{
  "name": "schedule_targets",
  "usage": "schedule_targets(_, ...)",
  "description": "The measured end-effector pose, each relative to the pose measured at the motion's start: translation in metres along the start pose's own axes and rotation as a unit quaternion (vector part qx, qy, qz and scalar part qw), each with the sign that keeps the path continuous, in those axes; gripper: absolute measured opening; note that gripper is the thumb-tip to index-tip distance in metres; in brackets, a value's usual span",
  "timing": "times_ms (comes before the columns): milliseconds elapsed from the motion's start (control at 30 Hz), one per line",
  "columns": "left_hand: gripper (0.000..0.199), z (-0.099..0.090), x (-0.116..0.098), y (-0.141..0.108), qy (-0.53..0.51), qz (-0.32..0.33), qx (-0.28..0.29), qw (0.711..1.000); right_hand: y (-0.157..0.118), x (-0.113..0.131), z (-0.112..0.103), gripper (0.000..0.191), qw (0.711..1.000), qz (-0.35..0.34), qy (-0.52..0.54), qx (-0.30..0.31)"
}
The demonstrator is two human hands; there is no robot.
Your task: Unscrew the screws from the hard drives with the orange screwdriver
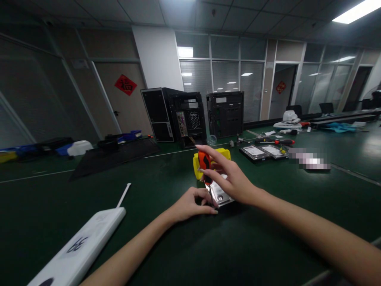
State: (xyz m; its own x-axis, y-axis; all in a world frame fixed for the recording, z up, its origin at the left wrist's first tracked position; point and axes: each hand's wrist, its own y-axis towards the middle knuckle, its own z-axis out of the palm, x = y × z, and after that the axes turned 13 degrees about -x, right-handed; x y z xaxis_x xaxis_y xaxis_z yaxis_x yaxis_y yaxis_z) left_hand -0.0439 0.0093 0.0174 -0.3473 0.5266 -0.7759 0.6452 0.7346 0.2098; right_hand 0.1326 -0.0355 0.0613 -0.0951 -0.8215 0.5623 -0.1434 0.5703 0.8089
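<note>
Fingers of the left hand (190,204) curl in at the near left corner of the hard drive (220,191), just below the centre of the frame; whether they pinch the drive or the screwdriver's shaft, I cannot tell. Those of the right hand (238,182) close around the orange and black handle of the screwdriver (204,159), which stands nearly upright, its shaft running down to the left hand's fingertips.

From the left, a long white device (86,242) with dark handwriting lies across the lower left of the frame. Above it, at the middle left, a black mat (110,157) lies beside blue and black items. A red diamond sign (126,85) hangs on the door in the upper left. Dark computer towers (190,115) stand in the upper centre, and right behind the drive sits a yellow object (224,153). Right of centre, two more drives (254,151) lie side by side, with tools (276,141) just behind them and a pixelated item (311,160) to their right. Farther back, at the middle right, rests a white object (290,118)
</note>
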Motion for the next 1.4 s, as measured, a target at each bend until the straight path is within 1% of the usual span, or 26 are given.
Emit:
schedule_targets(133, 0.023, 0.0004, 0.0007, 0.0002, -0.006, 0.0, 0.003, 1.0, -0.0001, -0.0017, 0.0008, 0.055, 1.0, -0.011, -0.005, -0.004)
schedule_targets(267, 0.023, 0.0014, 0.0031, 0.0006, -0.02, 0.002, 0.002, 1.0, -0.0001, -0.0054, 0.0021, 0.057, 1.0, -0.006, -0.006, -0.01)
schedule_targets(400, 0.024, 0.0018, 0.0035, 0.0009, -0.013, 0.001, -0.003, 1.0, -0.0004, -0.009, 0.0022, 0.058, 1.0, -0.011, -0.004, -0.017)
schedule_targets(700, 0.02, 0.0002, -0.0004, 0.0011, -0.023, 0.004, 0.007, 1.0, -0.001, -0.0054, 0.0012, 0.058, 0.999, -0.027, -0.01, -0.019)
schedule_targets(800, 0.019, 0.0002, 0.0013, 0.0015, -0.027, 0.009, 0.008, 1.0, -0.0001, -0.0053, 0.001, 0.058, 1.0, -0.024, -0.008, -0.016)
schedule_targets(1000, 0.017, 0.0, 0.0014, 0.0015, -0.041, 0.008, 0.014, 0.999, 0.0011, -0.0054, 0.0012, 0.056, 1.0, 0.002, 0.002, -0.009)
schedule_targets(1400, 0.019, 0.0003, 0.0036, 0.0018, -0.031, -0.005, 0.015, 0.999, -0.0013, -0.0082, 0.0041, 0.056, 0.999, -0.027, -0.003, -0.034)
